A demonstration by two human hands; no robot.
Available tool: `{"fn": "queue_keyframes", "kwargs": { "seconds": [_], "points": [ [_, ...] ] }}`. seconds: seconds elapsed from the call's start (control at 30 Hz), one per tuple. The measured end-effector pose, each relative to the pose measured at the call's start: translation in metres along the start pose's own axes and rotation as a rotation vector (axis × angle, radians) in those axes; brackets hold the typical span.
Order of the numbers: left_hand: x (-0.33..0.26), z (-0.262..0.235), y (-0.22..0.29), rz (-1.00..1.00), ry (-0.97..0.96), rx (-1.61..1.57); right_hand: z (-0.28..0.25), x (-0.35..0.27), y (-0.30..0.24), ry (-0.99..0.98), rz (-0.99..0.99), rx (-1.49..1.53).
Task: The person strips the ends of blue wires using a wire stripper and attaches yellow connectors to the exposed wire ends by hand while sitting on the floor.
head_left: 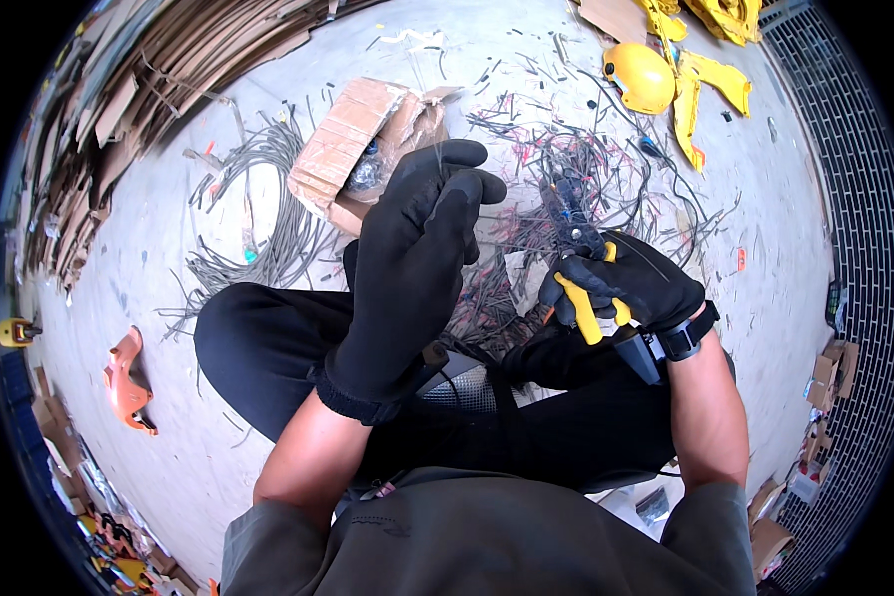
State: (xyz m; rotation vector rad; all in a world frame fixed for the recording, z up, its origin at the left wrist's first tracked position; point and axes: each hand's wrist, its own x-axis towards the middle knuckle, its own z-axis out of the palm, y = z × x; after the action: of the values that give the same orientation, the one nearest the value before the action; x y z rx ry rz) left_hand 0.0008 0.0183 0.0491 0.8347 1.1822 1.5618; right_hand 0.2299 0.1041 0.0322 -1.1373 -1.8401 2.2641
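Observation:
My left hand (pixel 412 233), in a black glove, is raised in front of the cardboard box (pixel 343 134). Its fingers are curled together; whatever they hold, if anything, is too thin or hidden to name. In my right hand (pixel 631 283), also gloved in black, are pliers (pixel 584 306) with yellow handles and a dark head that points away from me. Beyond and beneath the pliers spreads a tangled heap of cut black and red wires (pixel 497 298). Clear-wrapped dark material shows in the open side of the box.
A loose coil of grey cable (pixel 268 169) lies left of the box. Stacked flattened cardboard (pixel 149 99) fills the far left. A yellow helmet (pixel 641 77) and yellow plastic parts (pixel 700 94) sit far right. An orange plastic piece (pixel 129 382) lies by my left knee.

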Motion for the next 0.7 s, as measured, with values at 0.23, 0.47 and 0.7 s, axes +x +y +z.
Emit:
{"fn": "queue_keyframes", "kwargs": {
  "seconds": [0.23, 0.47, 0.7],
  "points": [
    [0.004, -0.006, -0.012, -0.137, -0.246, 0.293, 0.004, 0.004, 0.004, -0.015, -0.031, -0.139],
    [-0.001, -0.014, -0.023, -0.091, -0.318, 0.389, 0.013, 0.004, -0.007, -0.046, -0.019, -0.08],
    [-0.002, -0.008, -0.028, 0.077, -0.251, 0.472, 0.007, 0.005, -0.021, 0.075, 0.098, -0.324]
  ]
}}
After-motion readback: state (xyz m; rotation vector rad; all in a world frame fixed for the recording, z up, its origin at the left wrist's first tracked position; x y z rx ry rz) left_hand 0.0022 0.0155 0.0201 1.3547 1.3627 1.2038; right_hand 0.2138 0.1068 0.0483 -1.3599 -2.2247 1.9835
